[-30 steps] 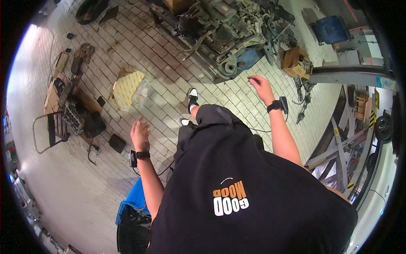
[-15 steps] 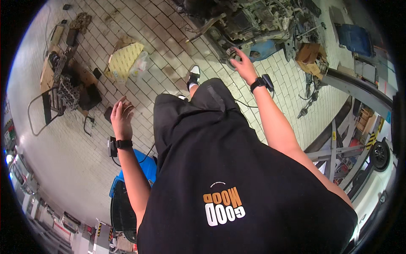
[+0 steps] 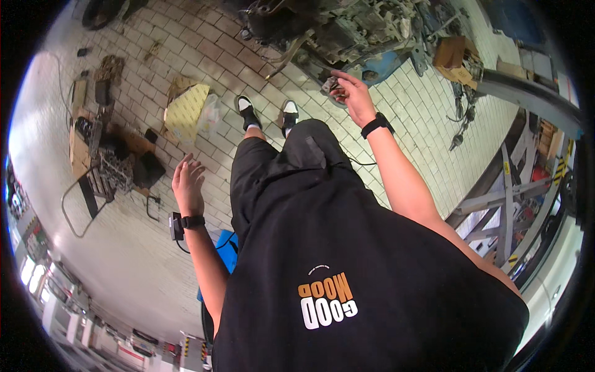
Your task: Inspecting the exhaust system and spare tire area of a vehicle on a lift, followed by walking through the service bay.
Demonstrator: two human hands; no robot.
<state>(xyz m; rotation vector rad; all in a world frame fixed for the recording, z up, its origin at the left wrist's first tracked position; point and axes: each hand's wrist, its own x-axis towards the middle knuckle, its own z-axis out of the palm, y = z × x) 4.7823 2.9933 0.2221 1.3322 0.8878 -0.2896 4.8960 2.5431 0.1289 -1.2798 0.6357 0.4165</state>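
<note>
My left hand (image 3: 188,185) hangs in the air on the left, fingers loosely spread, with nothing in it. Out in front on the right, my right hand (image 3: 356,103) is also open, its fingers stretched apart. Beyond its fingertips lies a large, dirty engine assembly (image 3: 372,40) with a blue rounded part (image 3: 379,69) at its near side. A small greyish piece (image 3: 330,85) shows behind the fingers; whether they touch it I cannot tell. Both wrists carry black straps.
A yellow patterned sheet (image 3: 186,115) and a clear plastic bag (image 3: 211,113) lie on the tiled floor. Metal parts and a tubular frame (image 3: 77,217) sit at left. At right are a cardboard box (image 3: 455,56) and a steel beam (image 3: 527,99). A blue bin (image 3: 227,248) stands behind my left arm.
The view has shifted as I step, and both shoes now show side by side. My left hand has moved slightly right and down; my right hand stays near the engine assembly.
</note>
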